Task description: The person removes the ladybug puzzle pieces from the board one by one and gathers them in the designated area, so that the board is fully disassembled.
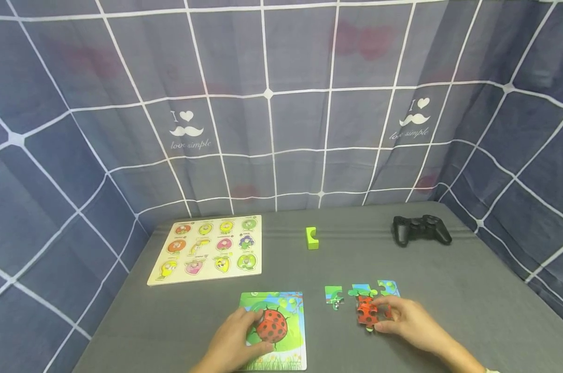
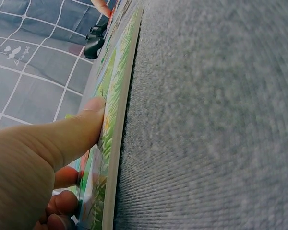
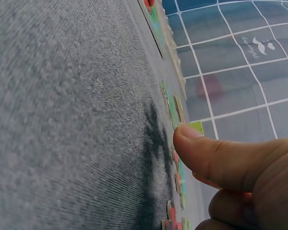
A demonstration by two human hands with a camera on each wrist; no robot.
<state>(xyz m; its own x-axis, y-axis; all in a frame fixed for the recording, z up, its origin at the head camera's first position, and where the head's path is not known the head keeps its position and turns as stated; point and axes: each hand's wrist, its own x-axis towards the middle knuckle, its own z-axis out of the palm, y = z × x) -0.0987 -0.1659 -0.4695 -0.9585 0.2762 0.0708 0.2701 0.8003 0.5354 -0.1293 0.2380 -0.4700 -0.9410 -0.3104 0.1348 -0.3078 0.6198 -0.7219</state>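
Observation:
My left hand (image 1: 237,339) rests on a square ladybug picture puzzle (image 1: 291,357), which lies flat on the grey cloth. In the left wrist view the thumb (image 2: 86,122) touches its printed face near the edge, the other fingers bent beyond it. To the right, my right hand (image 1: 409,321) pinches a red, black-spotted puzzle piece (image 1: 366,312) between thumb and fingers. Other loose pieces lie close by: a green one (image 1: 334,294) to the left and blue-green ones (image 1: 390,286) behind. The hand partly hides another red piece. The right wrist view shows the thumb (image 3: 201,151) above the cloth.
A fruit puzzle board (image 1: 207,254) lies at the back left. Behind the pieces stands a small yellow-green block (image 1: 312,239) with a curved notch. A black game controller (image 1: 420,229) is at the back right. Blue checked curtains (image 1: 300,124) enclose the table.

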